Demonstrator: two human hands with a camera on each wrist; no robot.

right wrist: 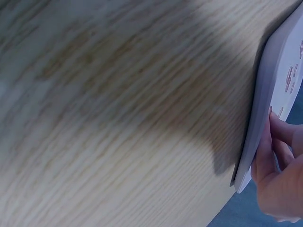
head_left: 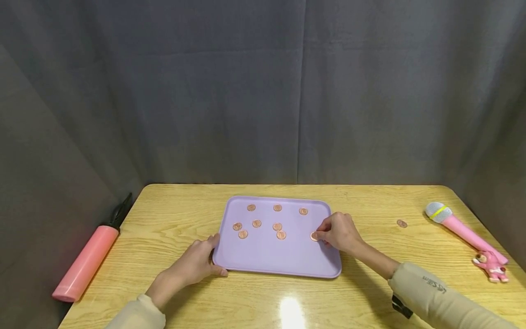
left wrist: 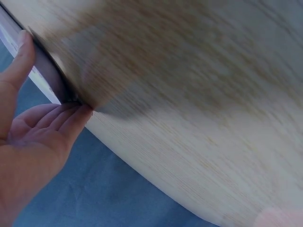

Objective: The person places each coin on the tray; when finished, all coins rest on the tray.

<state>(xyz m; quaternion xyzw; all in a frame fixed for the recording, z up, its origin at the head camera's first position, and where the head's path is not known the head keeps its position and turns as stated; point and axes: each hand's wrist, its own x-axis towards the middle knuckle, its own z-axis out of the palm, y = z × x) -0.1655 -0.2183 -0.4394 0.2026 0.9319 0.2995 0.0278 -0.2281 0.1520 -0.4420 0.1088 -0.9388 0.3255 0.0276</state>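
Observation:
A pale purple tray lies on the table, with several copper-coloured coins spread over it. At its near left corner my left hand holds the tray, thumb along the front edge and fingers against the left side. The left wrist view shows this hand around the corner. Over the tray's right side, my right hand pinches a copper-coloured coin between thumb and finger, low over the tray surface. In the right wrist view the right hand reaches over the tray's rim.
One more coin lies on the wooden table right of the tray. Farther right are a pink toy microphone and a small pink figurine. A pink hand pump with a black end lies along the left edge. Grey curtains surround the table.

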